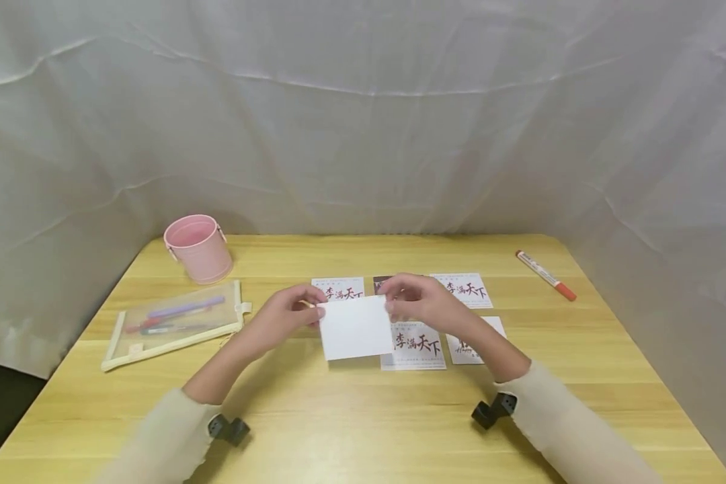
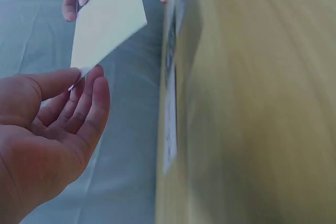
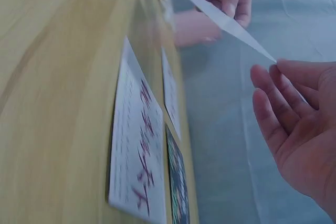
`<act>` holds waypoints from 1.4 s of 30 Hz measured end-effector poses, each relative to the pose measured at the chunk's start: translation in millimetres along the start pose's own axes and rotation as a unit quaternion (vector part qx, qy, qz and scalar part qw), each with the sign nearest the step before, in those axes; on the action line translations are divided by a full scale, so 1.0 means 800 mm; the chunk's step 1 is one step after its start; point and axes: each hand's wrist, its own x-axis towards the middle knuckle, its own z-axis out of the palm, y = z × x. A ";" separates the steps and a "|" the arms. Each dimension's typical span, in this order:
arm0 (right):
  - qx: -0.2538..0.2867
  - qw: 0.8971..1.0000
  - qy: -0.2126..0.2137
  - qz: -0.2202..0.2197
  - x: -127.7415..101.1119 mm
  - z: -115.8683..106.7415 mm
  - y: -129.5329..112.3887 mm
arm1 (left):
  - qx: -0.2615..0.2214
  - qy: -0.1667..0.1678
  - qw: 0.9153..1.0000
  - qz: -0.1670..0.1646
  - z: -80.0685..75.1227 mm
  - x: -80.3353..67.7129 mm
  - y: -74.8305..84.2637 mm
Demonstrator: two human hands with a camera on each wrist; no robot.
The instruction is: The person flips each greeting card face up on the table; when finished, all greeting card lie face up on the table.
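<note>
— Holding up a blank white card (image 1: 355,327), are both hands sharing it?

— Yes. The left hand (image 1: 284,314) is pinching the card's left edge between thumb and fingertips, and the right hand (image 1: 420,300) is pinching the right edge the same way. The card is hanging in the middle of the head view, lifted off the table (image 1: 363,417), thin, flat and rectangular with a matte face.

— What is the left wrist view showing?

— The card (image 2: 107,22) is slanting across the upper left of the frame, its corner sitting between the thumb and fingers of the left hand (image 2: 50,124), whose palm is lying fairly open.

— And the right wrist view?

— There the card (image 3: 226,22) is showing edge-on, a thin sliver at upper right, with the right hand (image 3: 294,124) nipping its tip.

— What is lying around?

— Printed cards (image 1: 413,345) with red and black brush lettering are lying flat on the pale wooden table just behind and below the lifted one, which is covering part of them. A smooth pink bucket (image 1: 197,248) is standing at the left, a see-through mesh pencil pouch (image 1: 175,323) in front of it, and a white marker with an orange cap (image 1: 545,274) at the far right. Wrinkled white cloth (image 1: 363,114) is hanging behind.
</note>
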 end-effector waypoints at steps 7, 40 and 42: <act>-0.024 1.000 0.014 0.003 -0.017 -0.026 0.005 | -0.002 0.000 1.000 0.006 0.022 0.027 0.014; -0.020 0.997 0.079 -0.005 -0.026 -0.025 -0.004 | -0.084 0.036 0.994 0.067 0.035 0.020 0.025; -0.014 0.996 0.089 -0.001 -0.025 -0.026 -0.003 | -0.079 0.042 0.994 0.064 0.034 0.020 0.024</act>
